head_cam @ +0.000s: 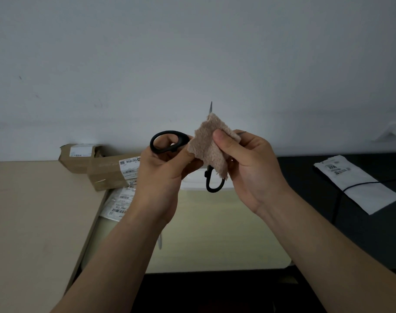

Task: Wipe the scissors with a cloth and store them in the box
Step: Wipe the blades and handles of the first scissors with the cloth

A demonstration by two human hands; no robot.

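Grips one black loop of the scissors (164, 150) in the curled fingers of the left hand (161, 177). Pinches a beige fleecy cloth (208, 145) around the blades with the right hand (253, 170), thumb on top. Holds the scissors spread open in the air above the pale table (34, 211), one tip poking above the cloth. Further back: cardboard parcels (106, 172) left, white mailing bag (359, 188) right, then wall (192, 53).

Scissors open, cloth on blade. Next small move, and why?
Probably slide the cloth up toward the blade tip poking out above it: the right hand pinches the cloth around the scissors, the left hand holds a handle, and that tip is uncovered.
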